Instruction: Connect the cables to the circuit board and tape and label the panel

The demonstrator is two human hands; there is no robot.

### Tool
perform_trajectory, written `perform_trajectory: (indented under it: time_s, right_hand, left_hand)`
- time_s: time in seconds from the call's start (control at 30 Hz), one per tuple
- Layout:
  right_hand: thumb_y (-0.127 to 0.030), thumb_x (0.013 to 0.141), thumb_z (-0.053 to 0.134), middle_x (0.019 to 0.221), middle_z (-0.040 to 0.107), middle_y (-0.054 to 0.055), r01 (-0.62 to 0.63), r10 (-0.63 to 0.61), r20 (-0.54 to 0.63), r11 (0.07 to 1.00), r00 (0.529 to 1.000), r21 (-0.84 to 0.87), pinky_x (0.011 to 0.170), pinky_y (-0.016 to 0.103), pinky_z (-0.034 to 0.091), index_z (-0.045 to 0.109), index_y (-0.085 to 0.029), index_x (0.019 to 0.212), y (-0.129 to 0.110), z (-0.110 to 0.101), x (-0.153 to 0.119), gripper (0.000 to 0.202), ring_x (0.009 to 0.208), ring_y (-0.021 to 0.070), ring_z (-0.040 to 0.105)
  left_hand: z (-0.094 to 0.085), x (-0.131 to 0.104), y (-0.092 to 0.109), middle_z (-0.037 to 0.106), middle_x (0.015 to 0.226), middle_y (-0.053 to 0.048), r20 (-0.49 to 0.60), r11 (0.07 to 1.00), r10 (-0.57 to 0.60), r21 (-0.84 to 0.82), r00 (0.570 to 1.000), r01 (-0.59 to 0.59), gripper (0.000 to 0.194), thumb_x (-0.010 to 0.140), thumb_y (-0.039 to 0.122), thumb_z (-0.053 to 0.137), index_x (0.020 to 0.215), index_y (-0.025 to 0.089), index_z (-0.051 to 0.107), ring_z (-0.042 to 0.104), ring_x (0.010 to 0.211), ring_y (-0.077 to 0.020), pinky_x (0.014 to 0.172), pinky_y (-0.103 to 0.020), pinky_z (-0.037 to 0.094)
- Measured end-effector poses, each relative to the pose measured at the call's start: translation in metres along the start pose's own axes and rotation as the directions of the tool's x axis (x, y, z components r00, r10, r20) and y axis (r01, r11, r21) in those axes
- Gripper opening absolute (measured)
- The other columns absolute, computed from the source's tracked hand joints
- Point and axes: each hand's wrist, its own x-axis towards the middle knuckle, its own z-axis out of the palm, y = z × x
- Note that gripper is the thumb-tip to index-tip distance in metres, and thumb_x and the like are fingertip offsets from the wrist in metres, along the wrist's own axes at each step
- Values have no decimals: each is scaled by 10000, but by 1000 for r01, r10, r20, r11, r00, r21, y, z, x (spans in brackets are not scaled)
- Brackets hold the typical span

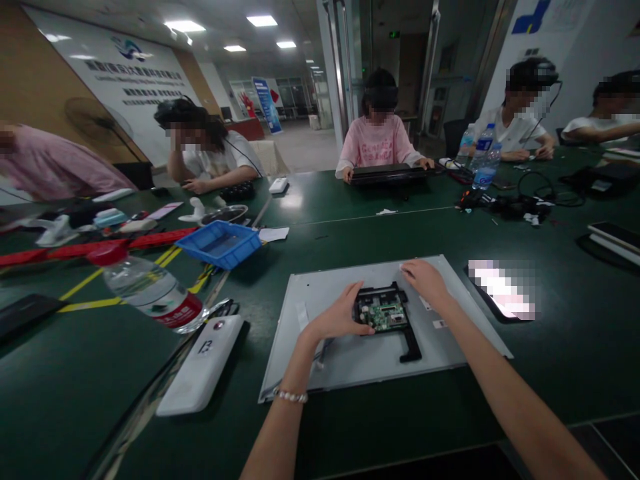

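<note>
A grey metal panel (340, 373), like the back of a flat screen, lies flat on the table before me. On its middle sits a black plastic bracket (411, 343) around a green circuit board (387, 317). My left hand (337, 315) grips the bracket's left end, thumb at the near side and fingers at the far side. Near the panel's far edge, my right hand (423, 279) has its fingers drawn together in a pinch; what they hold, if anything, is too small to make out. A thin cable with a white connector (320, 363) lies by my left wrist.
Left of the panel are a white numbered power bank (203, 367), a water bottle (150, 293) and a blue basket (220, 243). A lit phone (500, 290) lies to the right. Across the green table (320, 243), several people sit; one holds a dark flat device (390, 175).
</note>
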Motion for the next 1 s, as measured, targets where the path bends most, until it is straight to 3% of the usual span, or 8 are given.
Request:
perform_trajectory:
  time_s: [0.23,0.4,0.5,1.0]
  right_hand:
    - [-197,901,408,1055,655,71,-19,19,-22,999,1000,38,883,318,403,651,-201,1020,-20,-4,2,270,1004,207,567]
    - [-187,907,414,1035,656,69,163,-168,79,985,983,62,895,290,399,648,-181,1013,-64,3,3,257,999,183,560]
    - [-166,899,427,1008,651,80,207,-211,120,977,970,47,892,289,394,648,-178,1002,-81,8,3,244,988,185,554]
    - [-149,888,447,983,636,87,216,-216,194,976,957,25,859,285,397,646,-176,996,-88,7,4,228,959,193,549]
  left_hand:
    - [2,0,-8,261,1420,-164,20,997,-14,-78,1000,15,960,617,402,699,1396,127,211,288,1304,-300,1088,-452,237]
    - [4,3,-11,277,1404,-162,16,992,-6,-122,1000,8,1016,562,400,746,1395,156,218,278,1292,-342,1080,-510,220]
    - [4,3,-10,296,1393,-148,12,989,34,-144,999,-32,1010,567,398,749,1394,174,215,270,1294,-339,1085,-510,212]
    - [4,2,-11,294,1386,-159,-2,988,57,-141,998,-57,992,580,406,757,1374,165,213,279,1291,-333,1078,-523,224]
